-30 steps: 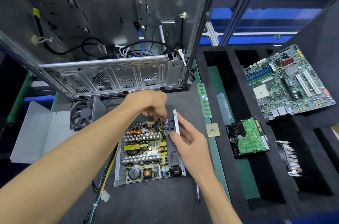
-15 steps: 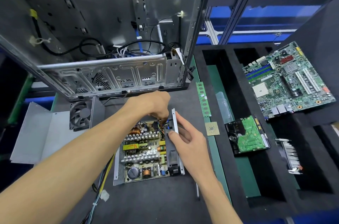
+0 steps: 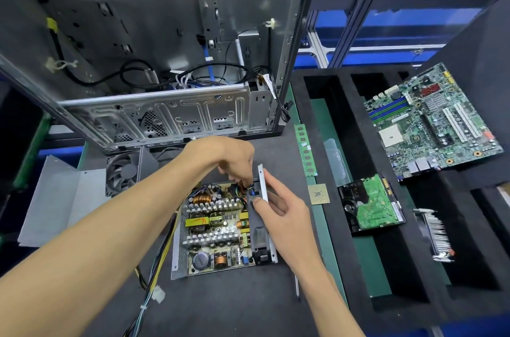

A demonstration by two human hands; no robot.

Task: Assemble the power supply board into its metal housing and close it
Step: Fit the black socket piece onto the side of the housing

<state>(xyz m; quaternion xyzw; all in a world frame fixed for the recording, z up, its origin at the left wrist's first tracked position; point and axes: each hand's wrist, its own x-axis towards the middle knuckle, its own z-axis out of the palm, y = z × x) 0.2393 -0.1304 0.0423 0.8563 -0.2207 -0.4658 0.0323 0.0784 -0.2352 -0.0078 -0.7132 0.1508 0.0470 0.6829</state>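
The power supply board (image 3: pixel 218 229), crowded with heatsinks, copper coils and capacitors, lies in the open metal housing (image 3: pixel 176 262) on the dark mat. My right hand (image 3: pixel 284 215) grips the housing's upright right wall (image 3: pixel 262 187), thumb on its inner face. My left hand (image 3: pixel 231 157) hovers over the board's far right corner, fingers curled down at the wires there; what the fingertips hold is hidden. A grey metal cover (image 3: pixel 55 201) with a fan (image 3: pixel 121 173) lies to the left.
An open computer case (image 3: pixel 154 60) stands behind. A cable bundle (image 3: pixel 154 281) trails off the housing's left. A RAM stick (image 3: pixel 305 151) and a CPU chip (image 3: pixel 318 193) lie right of it. The black foam tray (image 3: pixel 345 198) holds a motherboard (image 3: pixel 430 126), hard drive (image 3: pixel 369 207) and heatsink (image 3: pixel 436 234).
Both hands stay at the board's far right corner; the left hand's fingers have dipped slightly lower toward the wires. The housing has not moved.
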